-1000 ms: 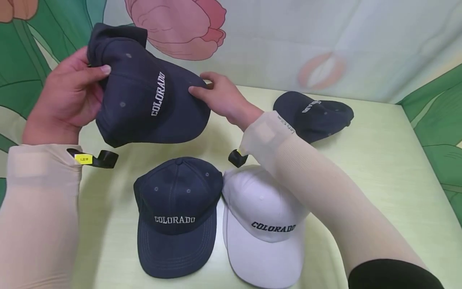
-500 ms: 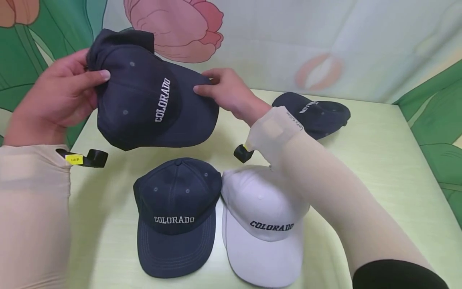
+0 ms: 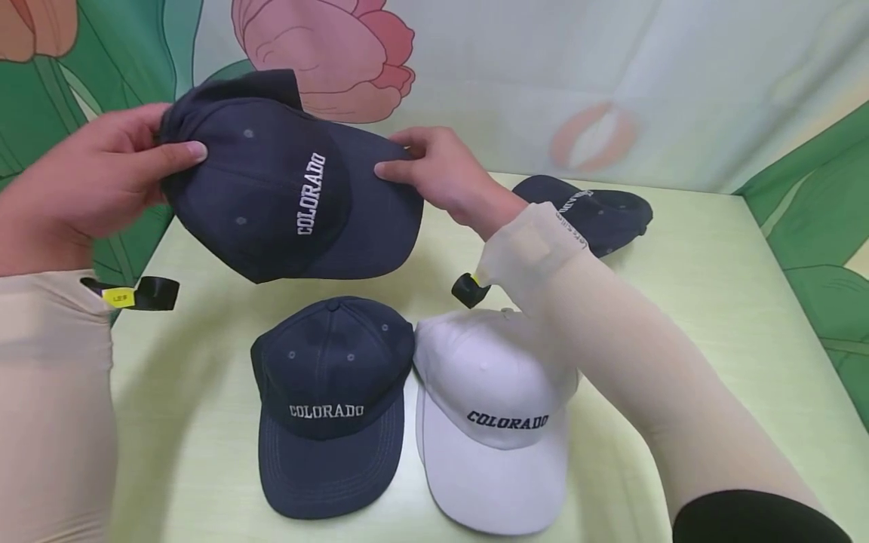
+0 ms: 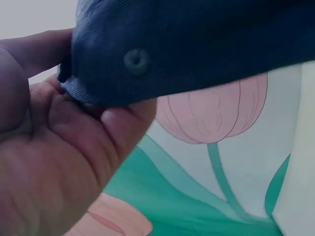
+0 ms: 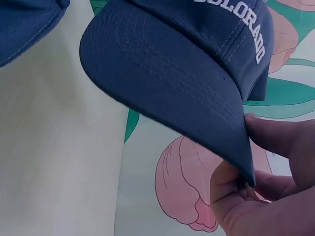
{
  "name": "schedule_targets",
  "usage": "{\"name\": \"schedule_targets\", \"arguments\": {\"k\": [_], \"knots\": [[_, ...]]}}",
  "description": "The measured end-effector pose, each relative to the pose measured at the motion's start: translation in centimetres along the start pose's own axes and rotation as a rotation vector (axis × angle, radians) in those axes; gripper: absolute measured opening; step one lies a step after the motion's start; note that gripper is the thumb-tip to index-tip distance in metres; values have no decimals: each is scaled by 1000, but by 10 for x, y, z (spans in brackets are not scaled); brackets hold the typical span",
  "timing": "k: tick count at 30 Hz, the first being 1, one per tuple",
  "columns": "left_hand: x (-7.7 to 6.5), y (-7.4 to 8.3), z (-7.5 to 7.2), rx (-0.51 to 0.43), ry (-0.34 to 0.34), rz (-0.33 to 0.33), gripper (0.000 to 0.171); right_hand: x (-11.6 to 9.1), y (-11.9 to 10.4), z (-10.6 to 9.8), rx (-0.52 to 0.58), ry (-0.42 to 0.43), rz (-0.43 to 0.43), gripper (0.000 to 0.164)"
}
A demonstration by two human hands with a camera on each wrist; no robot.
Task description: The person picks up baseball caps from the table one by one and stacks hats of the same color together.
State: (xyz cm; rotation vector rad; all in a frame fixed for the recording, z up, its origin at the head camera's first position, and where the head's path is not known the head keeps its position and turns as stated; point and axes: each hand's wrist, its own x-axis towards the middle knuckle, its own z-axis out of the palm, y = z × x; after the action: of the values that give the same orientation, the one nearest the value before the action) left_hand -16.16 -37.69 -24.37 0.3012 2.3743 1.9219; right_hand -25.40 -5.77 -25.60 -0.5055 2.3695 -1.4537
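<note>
A navy baseball cap (image 3: 265,173) with white COLORADO lettering is held above the table, its brim pointing right. My left hand (image 3: 112,162) grips the back of its crown, thumb on the outside; in the left wrist view the other fingers lie against the cap's edge (image 4: 138,61). At the brim's far corner, my right hand (image 3: 441,170) pinches it between thumb and fingers, as the right wrist view shows on the brim (image 5: 167,73). Below lie a second navy cap (image 3: 333,377) and a white cap (image 3: 495,400), side by side, brims toward me.
One more navy cap (image 3: 604,215) lies at the back right of the pale table (image 3: 713,324), partly behind the right sleeve (image 3: 597,324). A curtain with printed flowers (image 3: 489,68) hangs behind the table and at both sides.
Both hands have shifted the held cap slightly right and down. My left hand has moved left along the cap's back edge, and the cap looks more spread out. The caps on the table stay put.
</note>
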Motion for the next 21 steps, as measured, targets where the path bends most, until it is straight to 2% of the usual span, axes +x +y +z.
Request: {"name": "schedule_targets", "arguments": {"k": [5,9,15,21], "knots": [[1,10,-2,339,51,-82,25,-3,-1,-2,17,-4,-1,46],[3,16,-3,489,83,-138,33,-4,-1,-4,42,-6,-5,44],[7,18,-7,590,88,-157,39,-9,-1,-7,72,-9,-7,42],[9,29,-5,631,90,-162,45,-20,-1,-7,139,-8,-22,36]]}}
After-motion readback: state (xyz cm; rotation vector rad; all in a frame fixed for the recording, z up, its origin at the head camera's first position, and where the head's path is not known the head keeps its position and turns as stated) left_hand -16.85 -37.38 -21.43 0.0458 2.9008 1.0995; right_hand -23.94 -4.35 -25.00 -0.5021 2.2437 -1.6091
